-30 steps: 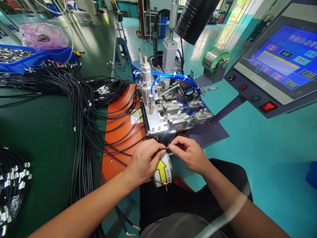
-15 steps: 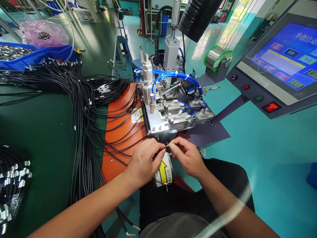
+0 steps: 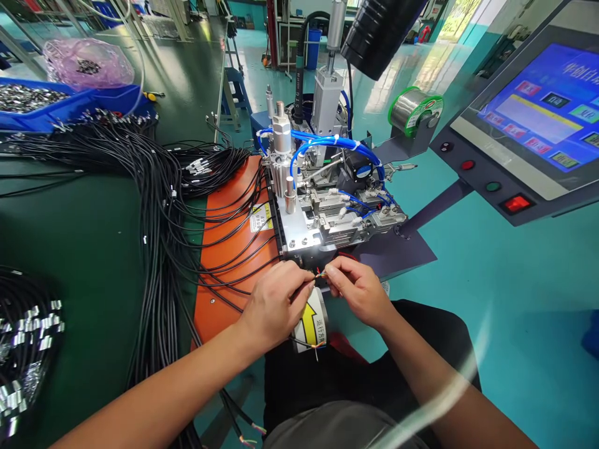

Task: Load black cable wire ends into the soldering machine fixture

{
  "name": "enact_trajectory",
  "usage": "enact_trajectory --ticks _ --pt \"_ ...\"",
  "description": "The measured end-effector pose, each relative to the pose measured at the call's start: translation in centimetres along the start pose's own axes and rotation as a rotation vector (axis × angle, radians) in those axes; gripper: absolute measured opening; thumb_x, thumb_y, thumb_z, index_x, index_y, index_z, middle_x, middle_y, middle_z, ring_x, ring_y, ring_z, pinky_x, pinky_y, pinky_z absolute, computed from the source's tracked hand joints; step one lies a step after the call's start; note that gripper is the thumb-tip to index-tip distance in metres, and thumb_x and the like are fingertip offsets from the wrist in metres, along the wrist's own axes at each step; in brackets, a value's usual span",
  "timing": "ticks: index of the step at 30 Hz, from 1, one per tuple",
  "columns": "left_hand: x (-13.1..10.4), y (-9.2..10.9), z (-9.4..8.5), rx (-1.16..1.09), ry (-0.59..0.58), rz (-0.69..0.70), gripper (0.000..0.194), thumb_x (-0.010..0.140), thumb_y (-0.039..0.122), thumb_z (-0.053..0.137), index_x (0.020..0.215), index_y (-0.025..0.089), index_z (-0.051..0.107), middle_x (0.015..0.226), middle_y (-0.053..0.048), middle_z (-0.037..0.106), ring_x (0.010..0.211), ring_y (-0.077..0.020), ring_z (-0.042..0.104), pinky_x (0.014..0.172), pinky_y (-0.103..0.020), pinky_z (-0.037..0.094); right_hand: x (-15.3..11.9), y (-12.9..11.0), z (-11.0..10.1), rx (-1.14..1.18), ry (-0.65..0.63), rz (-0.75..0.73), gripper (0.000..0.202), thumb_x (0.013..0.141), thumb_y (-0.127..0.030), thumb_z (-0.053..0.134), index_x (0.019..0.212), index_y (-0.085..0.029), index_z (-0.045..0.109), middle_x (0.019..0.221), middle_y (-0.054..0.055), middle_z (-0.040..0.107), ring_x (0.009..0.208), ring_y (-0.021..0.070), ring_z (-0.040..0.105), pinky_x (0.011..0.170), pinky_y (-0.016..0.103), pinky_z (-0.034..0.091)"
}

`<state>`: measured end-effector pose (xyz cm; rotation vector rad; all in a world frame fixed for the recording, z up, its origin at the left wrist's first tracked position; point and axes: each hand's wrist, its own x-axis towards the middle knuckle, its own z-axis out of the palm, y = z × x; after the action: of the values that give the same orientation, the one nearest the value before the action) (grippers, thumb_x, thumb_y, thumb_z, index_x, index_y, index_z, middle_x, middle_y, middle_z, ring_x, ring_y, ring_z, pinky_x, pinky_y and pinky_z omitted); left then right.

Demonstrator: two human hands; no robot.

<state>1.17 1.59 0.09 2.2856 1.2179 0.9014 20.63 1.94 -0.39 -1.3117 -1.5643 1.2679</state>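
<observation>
My left hand pinches the end of a black cable in front of the machine. From its fingertips thin coloured wires stick out to the right. The fingers of my right hand are closed on the tips of these wires. Below the hands is a round white part with a yellow arrow, and another cable end with bared wires lies across it. Several black cables run over the orange plate at the left of the machine.
A thick bundle of black cables hangs over the green table. Blue bins hold small metal parts at the far left. A solder spool stands behind the machine. A control screen juts in at the right.
My right hand has shifted slightly right, away from my left fingertips, and more of the coloured wires shows between the hands. The whole view has moved a little.
</observation>
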Motion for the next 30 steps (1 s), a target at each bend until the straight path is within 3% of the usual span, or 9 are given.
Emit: enact_trajectory --ticks 13,21,30 --pt "-0.07 0.04 -0.22 -0.044 -0.034 -0.031 0.017 0.094 0.022 0.052 0.097 0.016 0.068 0.079 -0.004 0.061 0.074 -0.0162 0.054 0.069 -0.029 0.043 0.08 -0.11 -0.03 -0.148 0.042 -0.046 0.025 0.096 -0.036 0.050 0.078 -0.020 0.058 0.068 -0.003 0.051 0.062 0.0123 0.047 0.059 0.025 0.037" --pt "0.26 0.17 -0.51 -0.094 -0.069 -0.115 0.015 0.092 0.020 0.054 0.095 0.016 0.068 0.081 -0.004 0.064 0.075 -0.0153 0.057 0.069 -0.027 0.046 0.22 -0.29 0.17 -0.203 0.087 -0.257 0.019 0.097 -0.027 0.049 0.082 -0.020 0.060 0.093 0.004 0.059 0.086 0.0163 0.056 0.078 0.028 0.043" --pt "0.23 0.03 -0.48 -0.058 -0.049 -0.120 0.015 0.092 0.022 0.057 0.095 0.017 0.070 0.082 -0.003 0.065 0.076 -0.0149 0.059 0.070 -0.027 0.047 0.09 0.33 0.76 -0.071 0.040 -0.068 0.024 0.098 -0.036 0.046 0.084 -0.020 0.057 0.075 0.000 0.060 0.069 0.0141 0.058 0.065 0.026 0.045"
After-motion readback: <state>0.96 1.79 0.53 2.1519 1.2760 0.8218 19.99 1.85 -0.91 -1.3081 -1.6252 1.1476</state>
